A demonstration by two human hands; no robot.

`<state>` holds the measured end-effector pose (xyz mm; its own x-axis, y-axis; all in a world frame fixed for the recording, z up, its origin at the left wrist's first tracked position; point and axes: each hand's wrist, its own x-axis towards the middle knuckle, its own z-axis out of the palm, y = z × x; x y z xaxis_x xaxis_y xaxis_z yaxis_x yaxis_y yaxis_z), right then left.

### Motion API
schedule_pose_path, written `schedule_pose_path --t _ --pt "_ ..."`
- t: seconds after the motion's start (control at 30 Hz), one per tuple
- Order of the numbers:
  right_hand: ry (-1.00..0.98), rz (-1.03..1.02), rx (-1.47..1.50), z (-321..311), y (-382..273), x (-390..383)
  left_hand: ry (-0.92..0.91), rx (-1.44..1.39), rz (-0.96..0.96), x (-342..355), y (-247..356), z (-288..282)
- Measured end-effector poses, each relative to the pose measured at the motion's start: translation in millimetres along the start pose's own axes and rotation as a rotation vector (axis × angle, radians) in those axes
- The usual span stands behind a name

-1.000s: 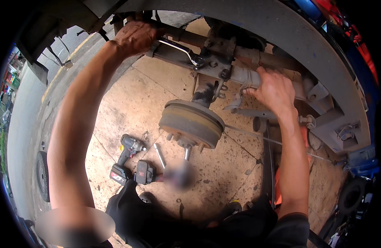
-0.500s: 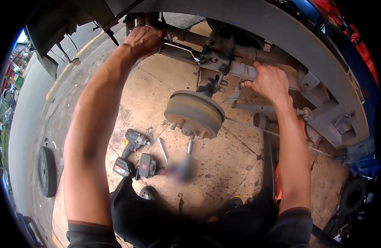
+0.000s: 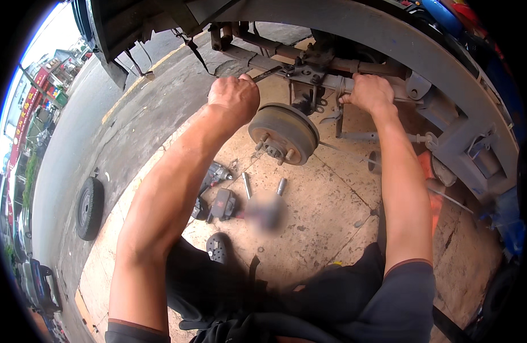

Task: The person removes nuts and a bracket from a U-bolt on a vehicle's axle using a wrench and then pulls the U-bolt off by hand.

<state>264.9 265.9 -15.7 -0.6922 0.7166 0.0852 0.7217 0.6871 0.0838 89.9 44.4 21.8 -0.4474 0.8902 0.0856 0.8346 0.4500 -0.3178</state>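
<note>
1. Progress: we find the brake drum [image 3: 284, 134] without a wheel, its studs [image 3: 289, 154] bare. The plate [image 3: 308, 75] above and beyond it has its bolt heads in place. We judge the wrench work there to be under way, not finished; whether the bolts are being loosened or tightened, we cannot tell.
2. Wrench [image 3: 268, 74]: it reaches from the left hand to the left part of the plate. We cannot make out exactly how its far end sits.
3. Hands: well apart. The left hand [image 3: 233, 98] is clenched on the near end of the wrench. The right hand [image 3: 371, 91] lies over the beam [image 3: 401, 93], just beside a wrapped strap [image 3: 341, 90]; we cannot tell how firmly its fingers close on the far side.
4. Surroundings: on the floor, nearer than the drum, we note a power tool [image 3: 217, 173] partly hidden by the left forearm, a battery pack [image 3: 223, 204] and two metal sockets [image 3: 246, 185]. A blurred patch hides what lies beside them. A tyre [image 3: 90, 208] stands far left.
5. Obstructions: the frame rail [image 3: 415, 51] arches above the right hand, which we judge limits room there.
</note>
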Motion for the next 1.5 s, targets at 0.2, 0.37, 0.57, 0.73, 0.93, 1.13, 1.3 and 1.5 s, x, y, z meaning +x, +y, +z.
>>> schedule_pose_path --t 0.2,0.37,0.57,0.73,0.93,1.13,1.3,1.5 --pt "0.017 -0.069 0.010 6 -1 7 -0.492 -0.305 0.063 17 -58 -22" --pt "-0.003 -0.046 0.026 4 -8 5 -0.452 -1.421 -0.138 -9 -71 15" --pt "-0.032 -0.001 0.041 8 -1 2 -0.376 -1.613 -0.665 -23 15 -7" --pt "-0.038 0.010 0.022 -3 -15 3 -0.194 -1.996 -0.845 -32 78 -27" --pt "0.688 -0.237 0.585 -7 -36 -44 -0.631 -1.965 -0.293 -23 23 6" --pt "1.034 -0.554 0.373 -78 -72 -90 -0.685 -2.061 -0.276 -10 22 15" --pt "0.826 -0.144 -0.018 -113 -18 -30 -0.719 -2.015 -0.396 -2 24 8" --pt "0.636 0.041 0.117 -158 35 21 -0.673 -2.079 -0.462 -3 32 9"
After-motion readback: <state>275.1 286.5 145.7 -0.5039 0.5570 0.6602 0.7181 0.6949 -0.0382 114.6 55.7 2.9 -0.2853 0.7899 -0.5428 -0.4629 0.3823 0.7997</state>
